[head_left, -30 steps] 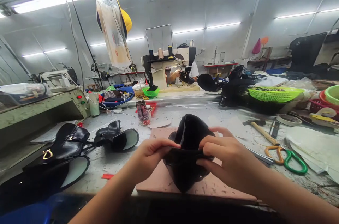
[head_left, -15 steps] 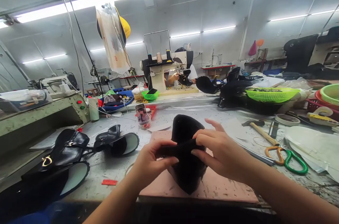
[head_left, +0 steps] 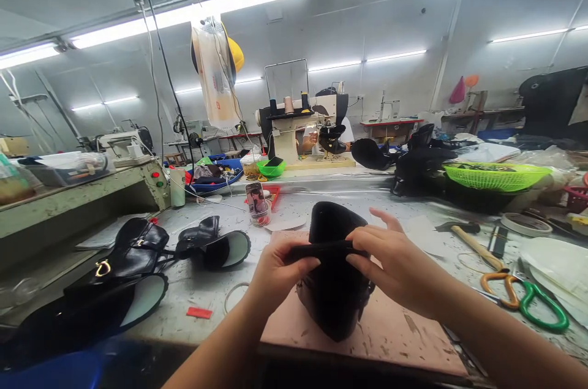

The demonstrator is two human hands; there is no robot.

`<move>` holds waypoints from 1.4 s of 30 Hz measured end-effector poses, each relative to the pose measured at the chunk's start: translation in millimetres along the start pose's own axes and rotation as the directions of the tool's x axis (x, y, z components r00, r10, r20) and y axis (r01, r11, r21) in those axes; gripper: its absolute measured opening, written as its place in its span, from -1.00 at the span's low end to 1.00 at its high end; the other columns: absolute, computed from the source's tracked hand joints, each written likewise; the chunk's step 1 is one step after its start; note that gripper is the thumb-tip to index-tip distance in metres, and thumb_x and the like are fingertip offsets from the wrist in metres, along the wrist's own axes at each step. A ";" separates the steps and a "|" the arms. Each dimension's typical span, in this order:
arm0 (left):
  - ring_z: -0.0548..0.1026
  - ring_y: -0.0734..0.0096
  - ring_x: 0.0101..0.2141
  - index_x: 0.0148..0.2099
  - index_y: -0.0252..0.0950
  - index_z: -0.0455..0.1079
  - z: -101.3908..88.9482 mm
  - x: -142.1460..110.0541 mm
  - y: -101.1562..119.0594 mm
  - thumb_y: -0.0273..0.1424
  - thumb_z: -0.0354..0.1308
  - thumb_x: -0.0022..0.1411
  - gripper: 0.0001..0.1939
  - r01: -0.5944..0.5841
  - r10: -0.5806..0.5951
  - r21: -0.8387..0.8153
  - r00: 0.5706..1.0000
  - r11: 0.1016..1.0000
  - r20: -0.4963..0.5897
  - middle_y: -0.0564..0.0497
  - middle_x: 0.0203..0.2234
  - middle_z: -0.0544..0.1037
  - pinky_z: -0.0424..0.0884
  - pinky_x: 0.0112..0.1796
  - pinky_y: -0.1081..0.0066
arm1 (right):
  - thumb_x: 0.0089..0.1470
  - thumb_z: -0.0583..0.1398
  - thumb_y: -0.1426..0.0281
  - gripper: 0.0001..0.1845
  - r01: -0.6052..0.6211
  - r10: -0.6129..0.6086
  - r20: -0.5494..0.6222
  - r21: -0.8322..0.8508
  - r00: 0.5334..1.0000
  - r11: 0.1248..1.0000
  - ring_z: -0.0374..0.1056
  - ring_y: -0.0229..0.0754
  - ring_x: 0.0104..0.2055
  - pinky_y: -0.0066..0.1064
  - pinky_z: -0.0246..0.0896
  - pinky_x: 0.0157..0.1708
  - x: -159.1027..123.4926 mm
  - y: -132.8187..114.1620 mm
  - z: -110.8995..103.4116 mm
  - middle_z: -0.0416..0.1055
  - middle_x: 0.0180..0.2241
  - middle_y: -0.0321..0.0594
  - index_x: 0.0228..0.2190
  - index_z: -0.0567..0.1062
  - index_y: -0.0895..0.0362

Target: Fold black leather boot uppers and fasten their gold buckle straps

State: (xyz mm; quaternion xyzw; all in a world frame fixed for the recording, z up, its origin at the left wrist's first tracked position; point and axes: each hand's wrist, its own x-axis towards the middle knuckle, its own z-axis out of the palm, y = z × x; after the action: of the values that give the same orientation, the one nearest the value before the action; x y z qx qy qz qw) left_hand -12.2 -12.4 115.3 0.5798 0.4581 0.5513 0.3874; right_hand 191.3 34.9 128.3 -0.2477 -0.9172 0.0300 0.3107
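A black shoe upper (head_left: 334,297) stands on a pink work board (head_left: 390,340) in front of me. Across its front runs a black strap (head_left: 321,250), stretched between my two hands. My left hand (head_left: 278,269) pinches the strap's left end, fingers closed. My right hand (head_left: 395,263) pinches the right end with thumb and fingers, one finger raised behind.
Black shoe uppers with a gold buckle (head_left: 133,254) lie at the left. A phone (head_left: 255,199) leans on a jar behind the board. A hammer (head_left: 468,241) and green-handled scissors (head_left: 528,300) lie at the right, near a green basket (head_left: 496,174). A person sits at a sewing machine (head_left: 298,125) beyond.
The strap has risen from the middle of the shoe upper to near its top, still pulled flat between both hands. The view has shifted a little to the left.
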 end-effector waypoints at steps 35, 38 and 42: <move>0.40 0.37 -0.39 -0.37 -0.34 0.49 12.1 11.3 -5.8 -0.38 0.22 -0.02 -0.86 0.031 -0.031 -0.017 0.999 0.999 0.035 0.03 -0.47 0.49 0.30 -0.35 0.46 | 0.18 0.00 0.40 -0.84 -0.007 0.007 -0.002 0.000 1.000 1.000 0.29 -0.27 -0.43 0.12 -0.27 0.10 -3.3 17.0 1.9 0.33 -0.49 -0.35 -0.46 0.22 0.09; 0.39 0.40 -0.42 -0.40 -0.33 0.49 16.5 7.8 -6.7 -0.38 0.24 -0.04 -0.88 0.011 -0.011 -0.109 1.000 0.994 -0.001 0.05 -0.51 0.48 0.29 -0.37 0.47 | 0.19 0.00 0.39 -0.83 -0.004 0.004 0.006 0.015 1.000 1.000 0.29 -0.27 -0.42 0.12 -0.29 0.11 -3.5 17.7 2.6 0.32 -0.48 -0.36 -0.46 0.20 0.09; 0.39 0.40 -0.45 -0.39 -0.33 0.50 17.4 3.1 -12.4 -0.34 0.28 -0.08 -0.83 0.056 -0.068 -0.278 0.997 0.959 -0.032 0.05 -0.54 0.48 0.29 -0.35 0.43 | 0.21 -0.02 0.36 -0.83 0.011 -0.011 0.011 -0.004 1.000 1.000 0.28 -0.26 -0.40 0.12 -0.30 0.10 -4.3 19.2 2.1 0.31 -0.46 -0.35 -0.44 0.21 0.10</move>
State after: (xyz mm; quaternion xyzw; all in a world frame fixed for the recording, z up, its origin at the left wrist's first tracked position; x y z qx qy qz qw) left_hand 3.7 -5.0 102.8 0.4936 0.4022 0.6096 0.4722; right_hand 201.4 49.9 120.2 -0.2432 -0.9202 0.0275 0.3054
